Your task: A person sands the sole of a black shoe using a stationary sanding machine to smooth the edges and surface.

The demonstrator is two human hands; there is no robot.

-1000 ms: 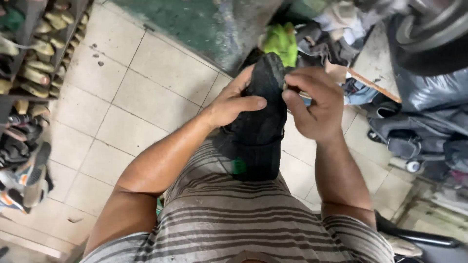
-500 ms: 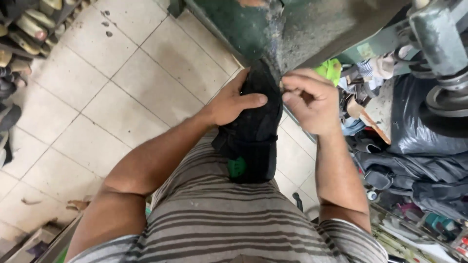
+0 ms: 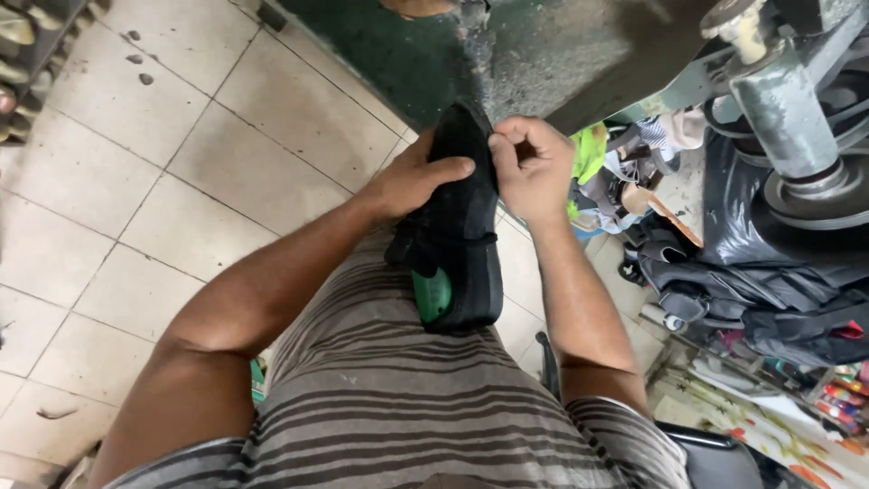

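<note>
holding a black shoe in front of the striped shirt, the left hand wraps its side with the thumb lying across the top. the right hand is curled shut, pinching the shoe's right edge. a green wall sits just past the toe. open tiled floor lies left; bags crowd the right.

My left hand covers one side of the black shoe, its heel pressed out of sight against my striped shirt. My right hand curls shut, whatever it pinches too small to tell. The machine is cut off at the picture's top and right edges.
</note>
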